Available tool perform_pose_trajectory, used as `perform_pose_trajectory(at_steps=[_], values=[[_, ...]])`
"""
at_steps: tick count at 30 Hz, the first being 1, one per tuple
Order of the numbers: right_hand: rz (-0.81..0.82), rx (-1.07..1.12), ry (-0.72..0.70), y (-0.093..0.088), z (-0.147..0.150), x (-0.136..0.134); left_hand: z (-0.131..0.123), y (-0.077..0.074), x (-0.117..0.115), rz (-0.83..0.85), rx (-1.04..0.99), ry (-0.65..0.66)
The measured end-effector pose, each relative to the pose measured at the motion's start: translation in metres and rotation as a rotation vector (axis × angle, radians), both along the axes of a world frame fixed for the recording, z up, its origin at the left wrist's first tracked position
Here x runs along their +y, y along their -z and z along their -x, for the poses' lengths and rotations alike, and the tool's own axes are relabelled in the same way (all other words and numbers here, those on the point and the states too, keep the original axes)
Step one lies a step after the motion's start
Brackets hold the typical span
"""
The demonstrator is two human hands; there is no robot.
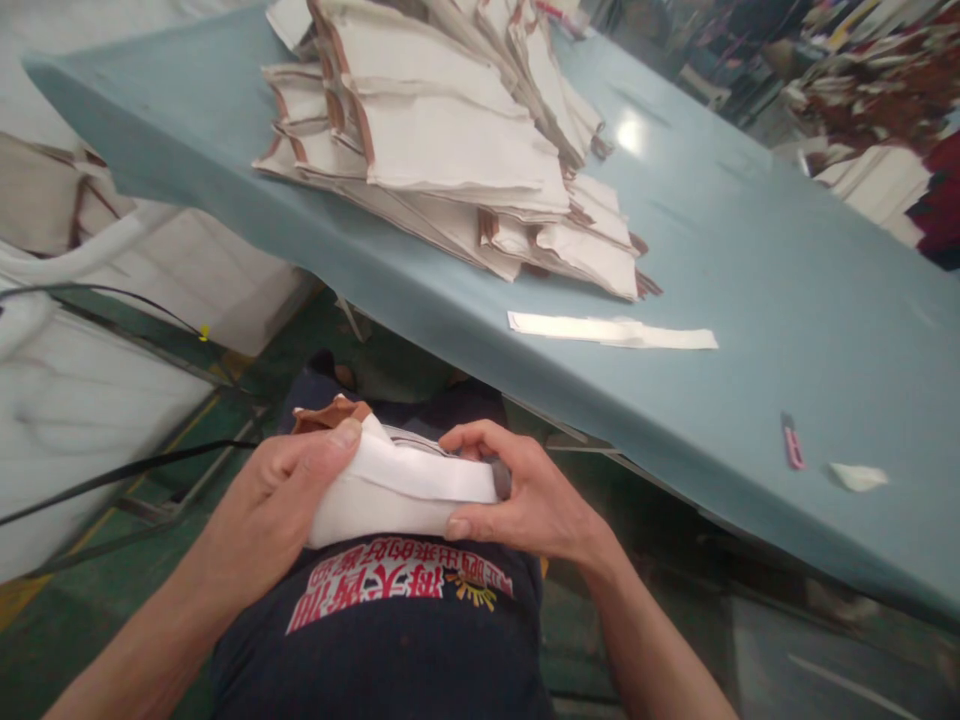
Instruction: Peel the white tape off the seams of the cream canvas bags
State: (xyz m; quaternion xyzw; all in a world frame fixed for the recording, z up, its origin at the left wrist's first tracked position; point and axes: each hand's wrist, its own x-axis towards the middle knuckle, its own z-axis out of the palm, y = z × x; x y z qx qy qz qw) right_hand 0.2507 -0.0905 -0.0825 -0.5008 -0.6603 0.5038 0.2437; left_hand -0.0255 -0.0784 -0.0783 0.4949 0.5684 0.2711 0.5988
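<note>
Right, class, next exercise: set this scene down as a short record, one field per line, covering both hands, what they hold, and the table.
Left hand: pinching the folded cream cloth near its brown edging
Right hand: gripping the cloth's other end
White band: across the cloth; whether it goes right round is hidden
Table: blue-topped
Pile on table: brown-edged cream fabric pieces
Also on table: cream strip, pink-handled utility knife, pale scrap

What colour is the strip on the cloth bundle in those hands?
White. The strip shows best in the head view, across the cream cloth bundle.
</note>
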Motion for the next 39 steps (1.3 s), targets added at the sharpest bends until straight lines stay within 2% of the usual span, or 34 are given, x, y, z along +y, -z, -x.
perform_pose_trajectory(at_steps=[4, 10, 11, 13, 16, 18, 24, 30, 36, 39], values=[[0.026, 0.099, 0.02, -0.001, 0.009, 0.002, -0.003, -0.009, 0.001, -0.126, 0.054, 0.101], [-0.141, 0.01, 0.136, -0.009, 0.021, -0.002, -0.014, -0.016, 0.008, -0.512, 0.205, 0.131], [-0.142, -0.006, 0.163, -0.012, 0.023, -0.004, -0.015, -0.016, 0.008, -0.555, 0.218, 0.123], [-0.038, -0.018, 0.189, -0.017, 0.025, -0.007, -0.017, -0.016, 0.009, -0.605, 0.23, 0.109], [0.214, -0.018, 0.167, -0.023, 0.027, -0.009, -0.018, -0.016, 0.009, -0.634, 0.25, 0.099], [0.279, -0.038, 0.147, -0.025, 0.028, -0.007, -0.018, -0.016, 0.009, -0.658, 0.266, 0.106], [0.246, -0.105, 0.157, -0.024, 0.04, 0.0, -0.022, -0.015, 0.008, -0.719, 0.319, 0.09], [0.296, 0.016, 0.258, -0.003, 0.054, -0.002, -0.023, -0.008, 0.007, -0.669, 0.3, 0.086], [0.345, 0.193, 0.193, -0.004, 0.051, -0.003, -0.023, -0.006, 0.011, -0.602, 0.267, 0.078], [0.37, 0.19, 0.15, -0.008, 0.05, -0.002, -0.023, -0.005, 0.011, -0.547, 0.232, 0.074]])
